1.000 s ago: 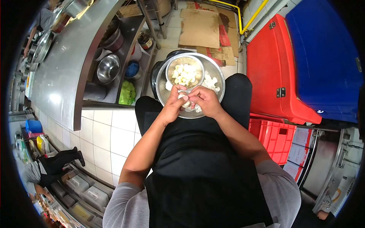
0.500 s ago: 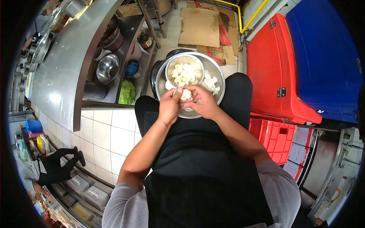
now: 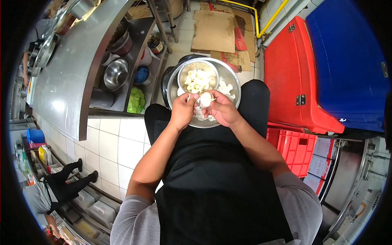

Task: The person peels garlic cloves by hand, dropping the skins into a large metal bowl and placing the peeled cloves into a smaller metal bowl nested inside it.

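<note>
Over the large steel bowl [image 3: 235, 87], your right hand [image 3: 223, 108] grips a garlic bulb [image 3: 206, 99] while your left hand [image 3: 183, 108] pinches at its side; beyond them, the smaller bowl [image 3: 216, 75] holds pale cloves [image 3: 197, 80].

You're in a working kitchen, commercial by the look: long stainless-steel counter [image 3: 67, 69] at your left, round steel mixing bowl [image 3: 116, 74] on the dark shelf [image 3: 136, 45] beneath. Pale square floor tiles [image 3: 107, 143]. Another person in a dark apron [image 3: 67, 186] beside lidded pale plastic containers [image 3: 100, 210], lower left.
</note>
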A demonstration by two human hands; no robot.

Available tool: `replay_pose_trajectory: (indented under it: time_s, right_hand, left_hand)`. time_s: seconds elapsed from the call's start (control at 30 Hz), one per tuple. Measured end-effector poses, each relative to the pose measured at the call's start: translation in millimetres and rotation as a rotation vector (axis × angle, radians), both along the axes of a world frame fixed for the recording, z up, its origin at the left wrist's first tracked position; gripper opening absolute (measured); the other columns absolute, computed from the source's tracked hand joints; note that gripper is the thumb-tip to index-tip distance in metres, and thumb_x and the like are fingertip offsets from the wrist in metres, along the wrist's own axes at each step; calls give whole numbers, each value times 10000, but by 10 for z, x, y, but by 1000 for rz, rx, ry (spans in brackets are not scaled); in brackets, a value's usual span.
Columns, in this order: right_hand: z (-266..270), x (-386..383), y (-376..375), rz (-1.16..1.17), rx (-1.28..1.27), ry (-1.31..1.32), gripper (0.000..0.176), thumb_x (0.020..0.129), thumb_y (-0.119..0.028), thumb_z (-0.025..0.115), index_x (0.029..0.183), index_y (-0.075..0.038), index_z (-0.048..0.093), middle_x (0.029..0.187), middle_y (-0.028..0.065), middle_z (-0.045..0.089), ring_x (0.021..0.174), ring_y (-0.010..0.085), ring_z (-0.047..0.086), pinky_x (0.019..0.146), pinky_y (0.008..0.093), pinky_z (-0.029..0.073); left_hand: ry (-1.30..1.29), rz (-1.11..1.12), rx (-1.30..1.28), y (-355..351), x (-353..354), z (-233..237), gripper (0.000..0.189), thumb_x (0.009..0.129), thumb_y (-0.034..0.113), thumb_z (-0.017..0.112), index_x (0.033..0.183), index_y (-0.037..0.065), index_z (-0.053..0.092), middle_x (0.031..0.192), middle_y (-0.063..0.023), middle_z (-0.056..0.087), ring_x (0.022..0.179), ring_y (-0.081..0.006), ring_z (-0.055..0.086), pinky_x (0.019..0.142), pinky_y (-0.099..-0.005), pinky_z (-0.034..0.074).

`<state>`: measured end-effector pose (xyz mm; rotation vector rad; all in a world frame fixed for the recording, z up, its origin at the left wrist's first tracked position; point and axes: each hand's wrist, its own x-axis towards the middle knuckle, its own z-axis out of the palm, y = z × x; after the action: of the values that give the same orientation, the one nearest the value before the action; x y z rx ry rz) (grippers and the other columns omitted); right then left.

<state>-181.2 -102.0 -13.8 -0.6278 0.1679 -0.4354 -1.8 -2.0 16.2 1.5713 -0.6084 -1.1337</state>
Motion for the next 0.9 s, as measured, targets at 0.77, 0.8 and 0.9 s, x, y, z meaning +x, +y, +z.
replay_pose_trajectory:
  time_s: [0.77,0.8,0.9]
  right_hand:
    - [-115,-1,72,-175,-733,454,116,1027,29,685,1140,38,662,1022,97,746,836,121,728,737,273,598]
    - [-113,20,74,-204,-680,420,102,1034,23,674,1135,36,671,992,86,742,825,121,725,748,272,593]
    - [-104,60,37,-241,-602,412,179,1021,30,686,1200,25,681,1051,78,725,906,128,719,795,280,598]
  left_hand:
    - [315,-170,-6,169,58,-72,312,1089,272,697,1227,-7,721,1046,-60,739,873,-91,657,768,-263,541]
    - [453,-141,-21,168,53,68,292,1128,273,618,1242,11,682,1037,-64,735,877,-112,666,795,-277,538]
    - [774,-74,-140,174,110,-44,298,1144,245,568,1289,-5,640,1071,-87,740,888,-145,693,789,-293,559]
